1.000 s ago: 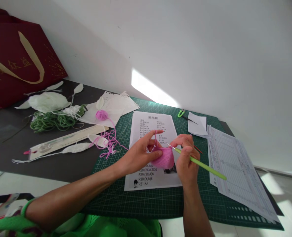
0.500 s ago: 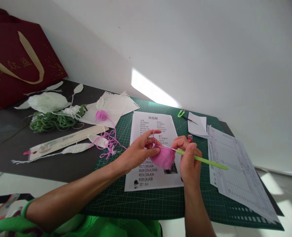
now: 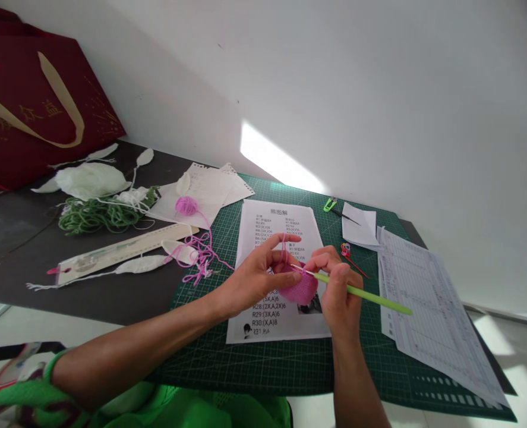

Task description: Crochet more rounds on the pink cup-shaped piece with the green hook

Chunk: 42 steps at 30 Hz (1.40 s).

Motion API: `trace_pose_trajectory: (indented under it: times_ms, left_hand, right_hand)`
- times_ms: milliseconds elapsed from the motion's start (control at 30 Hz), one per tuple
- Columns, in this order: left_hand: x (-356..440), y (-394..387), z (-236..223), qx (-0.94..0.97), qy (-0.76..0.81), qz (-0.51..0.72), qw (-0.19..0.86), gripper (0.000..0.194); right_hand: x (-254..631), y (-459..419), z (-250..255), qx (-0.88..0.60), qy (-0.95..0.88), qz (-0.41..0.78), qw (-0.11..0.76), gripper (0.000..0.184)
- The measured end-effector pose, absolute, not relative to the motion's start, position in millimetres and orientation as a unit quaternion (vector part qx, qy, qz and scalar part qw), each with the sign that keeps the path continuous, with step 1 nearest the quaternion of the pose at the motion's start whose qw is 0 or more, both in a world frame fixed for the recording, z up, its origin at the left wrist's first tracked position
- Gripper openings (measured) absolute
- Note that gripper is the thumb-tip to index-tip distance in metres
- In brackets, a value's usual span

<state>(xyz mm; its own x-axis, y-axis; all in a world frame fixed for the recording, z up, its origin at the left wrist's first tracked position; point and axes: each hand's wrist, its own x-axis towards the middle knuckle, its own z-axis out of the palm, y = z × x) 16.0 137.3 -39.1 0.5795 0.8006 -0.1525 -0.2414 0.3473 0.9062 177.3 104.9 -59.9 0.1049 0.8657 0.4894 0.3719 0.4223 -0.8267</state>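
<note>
The left hand (image 3: 263, 268) has its thumb pressed on the pink piece (image 3: 302, 291), clamping its left edge, with the fingers behind partly hidden; its index finger reaches out apart from the thumb, with pink yarn (image 3: 222, 259) looped over it. The right hand (image 3: 340, 291) has thumb and fingers closed on the hook (image 3: 379, 300), whose metal tip points left to the top edge of the piece, near the left thumb. The piece sits between both hands' fingertips, above the sheet (image 3: 274, 334) on the mat (image 3: 218, 362). Left of the left fingers, the yarn trails to a loose tangle, with the ball (image 3: 186, 205) beyond it. Past the right fingers lie a red stick (image 3: 356, 268) and, farther off, a green clip (image 3: 330, 204); the forms (image 3: 432, 297) lie to their right.
</note>
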Motion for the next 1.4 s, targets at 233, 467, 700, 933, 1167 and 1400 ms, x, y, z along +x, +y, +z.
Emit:
trace_pose_trajectory:
  times_ms: [233,467,700,933,1167,1400]
  left_hand:
    - [14.3,140.0,-40.1,0.409,0.287,0.34,0.797,0.059]
    - [14.0,142.7,-41.4,0.394,0.287,0.335,0.806,0.066]
    - [12.9,141.1,-42.3,0.394,0.284,0.332,0.809,0.068]
    - [14.6,142.1,-42.1,0.373,0.299,0.371,0.796,0.046]
    - [13.2,146.9,-46.1,0.287,0.297,0.366,0.834,0.023]
    - [12.9,145.8,-48.5,0.358,0.318,0.348,0.806,0.021]
  right_hand:
    - [177.7,103.1,-58.4,-0.489,-0.599,0.257,0.58,0.066]
    - [177.5,103.1,-63.4,-0.484,-0.58,0.269,0.597,0.067]
    - [177.4,104.8,-65.9,-0.476,-0.614,0.233,0.585,0.062]
    - [176.2,104.5,-65.5,-0.453,-0.622,0.221,0.599,0.055]
    - [177.0,104.5,-67.7,-0.446,-0.629,0.181,0.61,0.057]
    - [179.6,103.9,-65.2,-0.449,-0.652,0.082,0.606,0.053]
